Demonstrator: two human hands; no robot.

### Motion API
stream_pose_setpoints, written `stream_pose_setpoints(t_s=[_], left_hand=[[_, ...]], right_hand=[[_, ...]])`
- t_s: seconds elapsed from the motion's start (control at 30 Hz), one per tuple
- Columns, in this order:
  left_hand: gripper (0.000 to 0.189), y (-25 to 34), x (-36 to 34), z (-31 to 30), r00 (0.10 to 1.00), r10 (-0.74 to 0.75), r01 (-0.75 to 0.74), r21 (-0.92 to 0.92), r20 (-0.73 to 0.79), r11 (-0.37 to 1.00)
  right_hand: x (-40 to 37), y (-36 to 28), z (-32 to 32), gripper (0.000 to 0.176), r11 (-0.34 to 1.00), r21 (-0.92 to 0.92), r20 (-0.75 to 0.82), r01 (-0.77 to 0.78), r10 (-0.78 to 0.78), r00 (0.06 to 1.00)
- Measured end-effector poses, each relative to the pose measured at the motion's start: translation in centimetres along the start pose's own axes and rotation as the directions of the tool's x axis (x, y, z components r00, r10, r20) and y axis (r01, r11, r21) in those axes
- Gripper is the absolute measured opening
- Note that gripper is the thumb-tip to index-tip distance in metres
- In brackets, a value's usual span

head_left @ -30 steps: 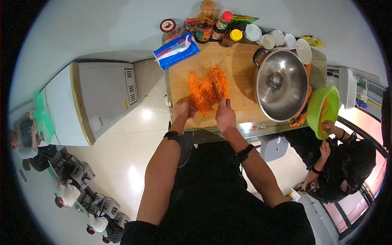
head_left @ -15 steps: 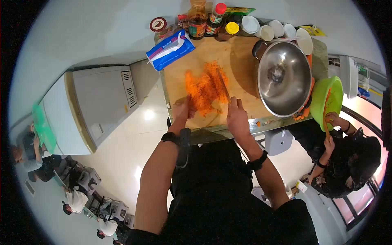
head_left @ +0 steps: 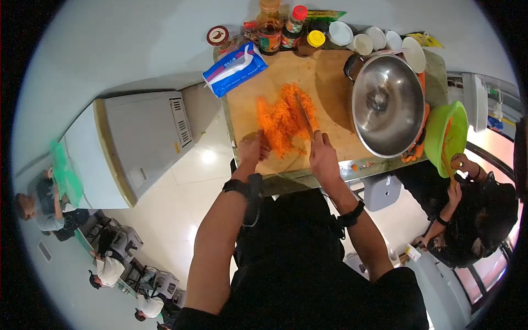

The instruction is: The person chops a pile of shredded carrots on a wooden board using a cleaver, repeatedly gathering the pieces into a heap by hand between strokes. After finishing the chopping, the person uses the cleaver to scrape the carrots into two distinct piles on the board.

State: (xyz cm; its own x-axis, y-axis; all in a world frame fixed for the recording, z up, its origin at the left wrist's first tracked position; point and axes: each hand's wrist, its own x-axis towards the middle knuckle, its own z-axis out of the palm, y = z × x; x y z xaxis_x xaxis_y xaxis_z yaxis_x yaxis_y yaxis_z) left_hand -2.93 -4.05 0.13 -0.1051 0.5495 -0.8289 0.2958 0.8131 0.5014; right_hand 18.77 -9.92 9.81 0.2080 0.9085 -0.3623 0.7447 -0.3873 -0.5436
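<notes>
Finely chopped orange carrot (head_left: 283,118) lies in a heap on the wooden cutting board (head_left: 333,82). My right hand (head_left: 323,157) is closed around the handle of a knife (head_left: 303,113), whose blade points away from me over the right part of the heap. At the lower left edge of the carrot is my left hand (head_left: 252,148), fingers bent against or beside the pieces; whether they pinch anything is too small to tell. A large steel bowl (head_left: 388,104) rests at the right side of the board.
Behind the board stand bottles (head_left: 269,33), jars and white cups (head_left: 375,38). A blue tissue pack (head_left: 235,69) lies at the back left. At the right, another person (head_left: 467,214) holds a green basin (head_left: 445,137). More people are far left.
The whole view has shifted slightly, moving the scene a little to the right. My right hand still holds the knife over the carrot, and my left hand stays beside the heap.
</notes>
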Motion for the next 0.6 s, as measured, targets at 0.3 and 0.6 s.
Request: stream_pose_setpoints(t_s=[0.3,0.6], left_hand=[[0.067,-0.1,0.2,0.3,0.980,-0.160,0.179,-0.174,0.117,0.968],[0.060,0.9,-0.7,0.1,0.992,-0.114,0.121,-0.189,0.048,0.974]], right_hand=[[1.9,-0.7,2.3,0.022,0.994,-0.099,0.024,-0.049,0.052,0.998],[0.5,2.0,-1.8,0.017,0.993,-0.115,0.067,0.026,-0.018,0.998]])
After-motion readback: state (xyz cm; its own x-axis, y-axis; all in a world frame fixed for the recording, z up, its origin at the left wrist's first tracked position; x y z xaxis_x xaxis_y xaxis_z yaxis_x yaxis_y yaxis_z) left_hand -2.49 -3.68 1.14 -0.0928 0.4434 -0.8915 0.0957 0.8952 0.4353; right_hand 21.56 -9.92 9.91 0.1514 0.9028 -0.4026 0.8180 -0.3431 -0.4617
